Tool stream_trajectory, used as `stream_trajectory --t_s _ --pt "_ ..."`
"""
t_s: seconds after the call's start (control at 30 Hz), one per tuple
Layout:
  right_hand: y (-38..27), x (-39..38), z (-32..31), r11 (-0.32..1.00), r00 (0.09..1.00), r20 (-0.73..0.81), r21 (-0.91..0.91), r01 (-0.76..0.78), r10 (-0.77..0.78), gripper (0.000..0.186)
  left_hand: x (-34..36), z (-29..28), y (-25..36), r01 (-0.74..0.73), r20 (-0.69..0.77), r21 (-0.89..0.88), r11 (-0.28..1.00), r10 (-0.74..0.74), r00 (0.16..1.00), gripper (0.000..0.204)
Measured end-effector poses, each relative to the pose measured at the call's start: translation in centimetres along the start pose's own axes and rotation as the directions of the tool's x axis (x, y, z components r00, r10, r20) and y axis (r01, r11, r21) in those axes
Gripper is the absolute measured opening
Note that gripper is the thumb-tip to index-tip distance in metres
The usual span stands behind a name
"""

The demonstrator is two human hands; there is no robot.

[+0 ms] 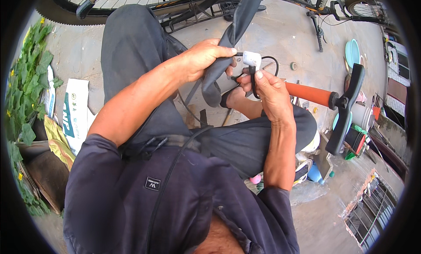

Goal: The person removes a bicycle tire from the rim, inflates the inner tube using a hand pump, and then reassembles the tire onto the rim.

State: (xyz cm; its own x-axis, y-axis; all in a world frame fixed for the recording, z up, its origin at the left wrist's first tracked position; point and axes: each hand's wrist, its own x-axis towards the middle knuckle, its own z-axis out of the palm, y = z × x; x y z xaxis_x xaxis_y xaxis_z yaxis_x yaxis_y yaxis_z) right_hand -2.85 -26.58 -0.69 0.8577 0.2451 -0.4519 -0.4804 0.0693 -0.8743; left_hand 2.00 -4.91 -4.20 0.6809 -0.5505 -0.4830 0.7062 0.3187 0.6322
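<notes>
My left hand [205, 57] is closed around a black inner tube [239, 28], its thumb stretched along the top. The tube hangs down past my fingers between my knees. A white pump head [251, 59] meets a short dark stem at my left thumb tip; whether it is locked on cannot be seen. My right hand [272, 94] grips the pump head from below, where a black hose [276, 63] loops away. Beside that hand lies a floor pump with an orange barrel [309, 94] and a black T-shaped handle [348, 109].
A bicycle wheel [72, 20] and frame stand at the far side, with another bicycle [323, 11] at far right. A roll of tape [294, 66] lies on the floor. White sacks [75, 113] and leafy plants [28, 87] are left; a turquoise basin [352, 53] and clutter stand right.
</notes>
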Motion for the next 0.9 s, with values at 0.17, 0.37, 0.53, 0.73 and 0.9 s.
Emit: stream_trajectory --t_s 0.17,0.37,0.53,0.73,0.9 --pt "-5.0 -8.5 3.6 0.676 0.647 -0.398 -0.691 0.255 -0.65 0.029 0.5 -0.6 -1.7 0.041 -0.061 -0.042 0.998 -0.044 0.997 0.047" --pt "-11.7 -14.3 1.5 0.472 0.233 -0.457 -0.882 0.008 -0.858 0.046 -0.1 0.0 -2.0 -0.045 0.001 -0.005 0.999 0.045 0.999 0.047" --pt "-12.5 -11.4 -1.0 0.49 0.639 -0.528 -0.832 -0.259 -0.559 0.064 -2.9 -0.9 -0.5 -0.187 -0.029 -0.072 0.98 0.185 0.982 0.049" --pt "-15.7 -9.5 -1.4 0.377 0.755 -0.558 -0.818 -0.434 -0.344 0.052 -3.8 -2.9 -1.4 -0.176 0.027 -0.204 0.963 0.186 0.982 0.051" --pt "-17.7 -9.4 -3.4 0.396 0.789 -0.514 -0.837 -0.377 -0.337 0.049 -3.4 -3.8 -1.7 -0.156 -0.03 0.025 0.987 0.157 0.987 0.067"
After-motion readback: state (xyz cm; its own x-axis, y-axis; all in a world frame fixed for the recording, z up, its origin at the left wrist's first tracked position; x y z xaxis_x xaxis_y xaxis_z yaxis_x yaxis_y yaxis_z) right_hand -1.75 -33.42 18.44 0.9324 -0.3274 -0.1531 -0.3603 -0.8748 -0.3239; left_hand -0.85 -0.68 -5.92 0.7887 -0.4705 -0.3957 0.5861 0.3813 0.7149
